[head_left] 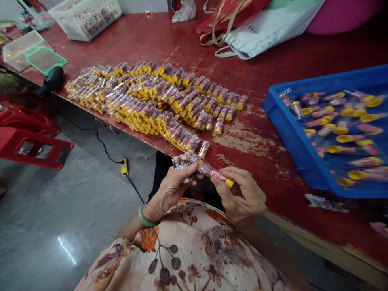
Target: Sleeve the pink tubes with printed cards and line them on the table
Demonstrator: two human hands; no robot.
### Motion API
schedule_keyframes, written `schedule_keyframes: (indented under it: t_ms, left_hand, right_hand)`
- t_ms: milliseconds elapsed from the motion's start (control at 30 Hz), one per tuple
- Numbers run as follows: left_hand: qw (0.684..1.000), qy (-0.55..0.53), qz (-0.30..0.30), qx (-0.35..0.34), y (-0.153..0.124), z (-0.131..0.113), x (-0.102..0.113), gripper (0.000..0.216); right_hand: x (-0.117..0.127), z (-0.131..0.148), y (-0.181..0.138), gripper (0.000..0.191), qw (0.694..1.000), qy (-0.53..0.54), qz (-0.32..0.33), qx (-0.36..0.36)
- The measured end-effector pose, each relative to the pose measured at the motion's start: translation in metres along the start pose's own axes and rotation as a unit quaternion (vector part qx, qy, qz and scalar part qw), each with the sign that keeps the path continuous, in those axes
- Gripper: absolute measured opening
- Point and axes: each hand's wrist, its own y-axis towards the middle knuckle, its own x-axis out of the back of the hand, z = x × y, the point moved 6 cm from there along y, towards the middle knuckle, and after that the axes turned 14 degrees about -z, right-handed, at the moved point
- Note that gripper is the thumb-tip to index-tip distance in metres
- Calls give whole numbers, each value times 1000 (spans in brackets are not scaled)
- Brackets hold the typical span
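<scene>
Close beside the right hand (242, 192), which pinches a slanting tube (217, 175), yellow end (229, 183) pointing right and bodyward, the left hand (175, 180) clasps wrappers (179, 162), thumb uppermost.

- Bench (169, 40): dark red, with pale worn patches.
- Tubes (151, 87) heaped on the bench: clear, with purple-pink printing and yellow ends.
- Held tube (218, 176) at the bench's near edge: clear, with red-and-white pattern, yellow end.
- Tray (283, 131) on the bench: plain blue.
- Stools (48, 141) beside the bench: bright red.
- Bracelet (144, 218) before the bench: green.
- Garment (188, 250) before the bench: cream, printed with orange flowers and purple-grey berries.
</scene>
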Motion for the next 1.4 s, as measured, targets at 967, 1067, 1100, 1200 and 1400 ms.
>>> schedule_keyframes:
  t_ms: [967, 1067, 1100, 1200, 1400]
  left_hand:
    - [991, 118, 51, 40, -5, 18, -23, 34]
    - [991, 109, 49, 55, -4, 19, -24, 33]
    - [991, 111, 54, 56, -4, 19, -25, 33]
    - [989, 118, 70, 48, -6, 17, -28, 31]
    - [993, 88, 72, 20, -8, 16, -30, 31]
  right_hand:
    - [-3, -25, 11, 51, 984, -12, 135, -119]
    - [4, -17, 11, 38, 985, 20, 141, -94]
    - [6, -14, 12, 35, 987, 26, 140, -75]
    - [12, -6, 13, 36, 993, 20, 115, -26]
    - [13, 6, 8, 44, 997, -26, 60, 51]
